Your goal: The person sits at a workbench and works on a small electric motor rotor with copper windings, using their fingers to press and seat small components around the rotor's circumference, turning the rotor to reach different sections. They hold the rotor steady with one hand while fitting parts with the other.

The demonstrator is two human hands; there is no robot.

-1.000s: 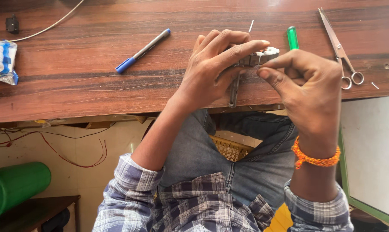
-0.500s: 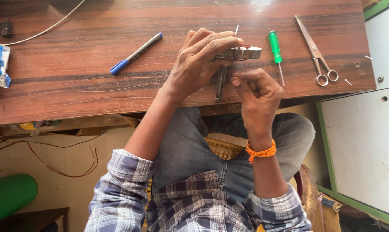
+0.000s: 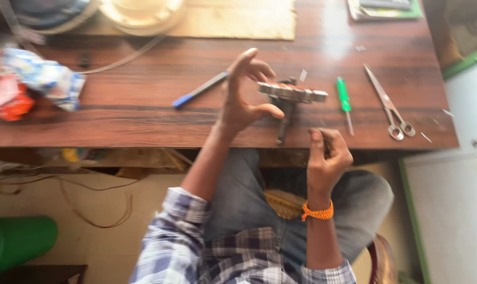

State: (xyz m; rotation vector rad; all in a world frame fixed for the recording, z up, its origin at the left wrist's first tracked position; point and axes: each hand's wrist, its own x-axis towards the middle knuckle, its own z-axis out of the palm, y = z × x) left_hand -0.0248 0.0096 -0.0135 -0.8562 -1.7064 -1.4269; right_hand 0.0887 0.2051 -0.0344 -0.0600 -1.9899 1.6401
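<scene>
Wooden tabletop [image 3: 117,105], dark-grained, seen from above, with the seated person's plaid shirt and grey trousers nearest the viewer. Right hand [image 3: 327,158], an orange thread band [image 3: 317,212] on its wrist, is curled at the table's near edge with thumb and fingers pinched together; whether they grip anything cannot be told. Left hand [image 3: 243,97] stands further in with fingers spread, fingertips touching the end of a round metal toothed core on a shaft [image 3: 290,102], which sits upright on the table between the hands. Just right of the core lies a green-handled screwdriver [image 3: 345,102], then steel scissors [image 3: 388,108]. Left of the hand lies a blue-capped pen [image 3: 199,90]. Far left, a crumpled coloured wrapper [image 3: 33,81]; at the far edge, a tan mat [image 3: 238,18] and a pale round object [image 3: 141,13].
</scene>
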